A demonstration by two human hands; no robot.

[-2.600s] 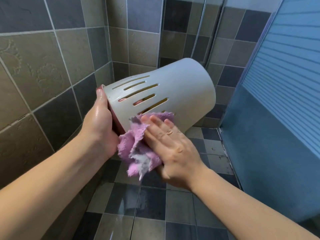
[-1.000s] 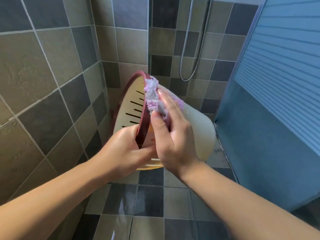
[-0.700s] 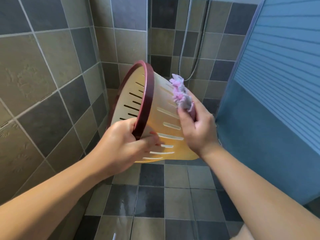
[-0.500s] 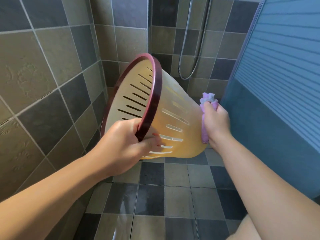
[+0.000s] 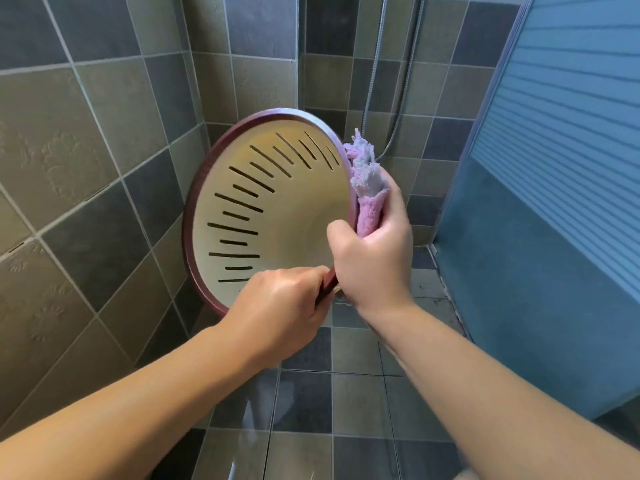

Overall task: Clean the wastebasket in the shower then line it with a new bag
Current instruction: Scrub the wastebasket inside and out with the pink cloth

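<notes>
The wastebasket is cream plastic with a dark red rim and rows of slots in its wall. It is held up in the air with its open mouth turned toward me, so I look into it. My left hand grips the rim at the bottom. My right hand holds a pink and grey cloth against the right side of the rim, thumb inside the basket. The basket's outside and bottom are hidden.
Tiled walls stand close on the left and behind. A shower hose hangs in the back corner. A blue frosted shower door closes the right side. The wet tiled floor lies below.
The basket has turned its mouth toward me. My right hand brought the cloth from the outer wall near the base up to the right side of the rim.
</notes>
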